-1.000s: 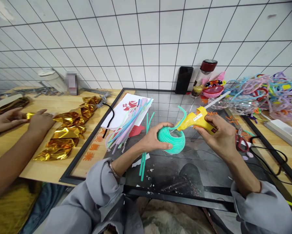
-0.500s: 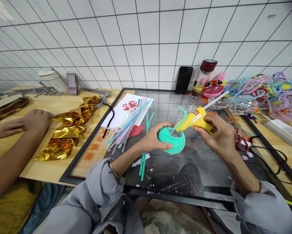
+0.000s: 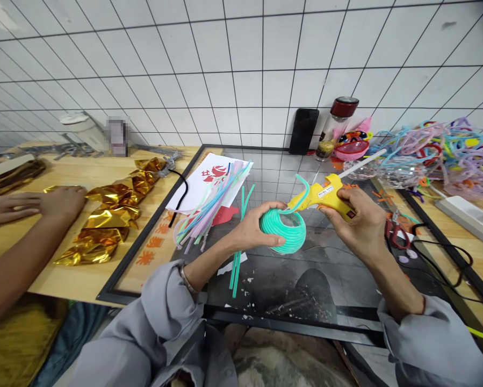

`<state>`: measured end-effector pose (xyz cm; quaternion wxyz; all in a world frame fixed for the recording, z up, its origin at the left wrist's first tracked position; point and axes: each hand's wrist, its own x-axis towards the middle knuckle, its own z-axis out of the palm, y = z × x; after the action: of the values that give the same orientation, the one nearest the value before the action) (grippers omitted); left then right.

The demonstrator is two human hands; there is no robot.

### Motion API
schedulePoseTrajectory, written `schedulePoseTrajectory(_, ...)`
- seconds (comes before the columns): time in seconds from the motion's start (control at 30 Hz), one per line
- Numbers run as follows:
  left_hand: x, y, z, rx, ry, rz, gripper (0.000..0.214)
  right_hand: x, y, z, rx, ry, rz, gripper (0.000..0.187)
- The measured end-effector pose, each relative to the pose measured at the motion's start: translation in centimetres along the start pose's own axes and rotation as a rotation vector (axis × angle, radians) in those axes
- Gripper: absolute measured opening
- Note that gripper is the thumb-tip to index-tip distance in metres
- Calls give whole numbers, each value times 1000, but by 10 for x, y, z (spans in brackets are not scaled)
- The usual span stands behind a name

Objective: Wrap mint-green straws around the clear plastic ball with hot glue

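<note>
My left hand [image 3: 261, 226] grips a round bowl wrapped in turquoise pipe cleaner [image 3: 287, 243], thumb on its front and fingers behind the rim. The loose end of the pipe cleaner [image 3: 306, 189] curls up above the opening. In my right hand [image 3: 360, 220] is a yellow hot glue gun [image 3: 319, 195], a white glue stick [image 3: 362, 163] jutting from its back. The gun's nozzle points left at the bowl's rim, hidden behind the curled strand. Cut turquoise pipe cleaners [image 3: 235, 273] lie beside my left wrist.
Pastel pipe cleaners [image 3: 209, 207] lie on white paper [image 3: 193, 185]. Behind stand a phone [image 3: 303, 131] and a glass bottle [image 3: 327, 141]. Rightward are red scissors [image 3: 398, 235], a power strip [image 3: 467, 215] and tangled pipe cleaners [image 3: 438, 156]. A co-worker's hands [image 3: 62, 207] rest near gold foil [image 3: 108, 217].
The glue gun has shifted slightly left and tilted, its nozzle now nearer the back of the rim. My left hand and the bowl stay nearly still.
</note>
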<state>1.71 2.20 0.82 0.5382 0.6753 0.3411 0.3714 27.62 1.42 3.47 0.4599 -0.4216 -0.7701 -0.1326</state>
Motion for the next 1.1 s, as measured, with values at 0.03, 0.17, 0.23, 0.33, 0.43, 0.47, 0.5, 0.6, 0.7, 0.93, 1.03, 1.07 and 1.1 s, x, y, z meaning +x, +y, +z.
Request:
schedulePoseTrajectory(0.03, 0, 0, 0, -11, -1, -1, 79, 0, 0, 0, -6, -2, -7, 23)
schedulePoseTrajectory(0.17, 0, 0, 1, -58, -16, -1, 80, 0, 1, -2, -26, -3, -6, 23)
schedulePoseTrajectory(0.23, 0, -1, 0, -48, -15, 0, 80, 0, 1, -2, -28, 1, 10, 23)
schedulePoseTrajectory(0.33, 0, -1, 0, -28, -9, -11, 81, 0, 1, -2, -29, -17, 42, 24)
schedulePoseTrajectory(0.43, 1, -2, 0, -34, -11, -24, 83, 1, 0, -2, -28, -26, 60, 25)
schedulePoseTrajectory(0.47, 1, -2, 0, -39, -10, -23, 83, 1, 0, -2, -25, -26, 63, 26)
schedulePoseTrajectory(0.5, 1, -2, 0, -44, -10, -23, 83, 1, -1, -2, -22, -25, 62, 25)
schedulePoseTrajectory(0.6, 1, -2, 0, -53, -9, -27, 83, 2, -1, -3, -18, -22, 45, 24)
schedulePoseTrajectory(0.7, 1, -3, 0, -46, -8, -28, 82, 3, -1, -4, -30, -30, 14, 24)
schedulePoseTrajectory(0.93, 3, -6, -1, -67, -23, -32, 84, 4, -1, -5, -44, -8, -46, 23)
schedulePoseTrajectory(1.03, 2, -6, -1, -50, -9, -30, 84, 3, -2, -4, -56, -1, -51, 23)
schedulePoseTrajectory(1.07, 2, -5, -1, -45, -5, -28, 84, 3, -2, -3, -59, -1, -44, 23)
schedulePoseTrajectory(1.1, 2, -5, 0, -43, -2, -29, 84, 3, -2, -3, -64, -1, -36, 22)
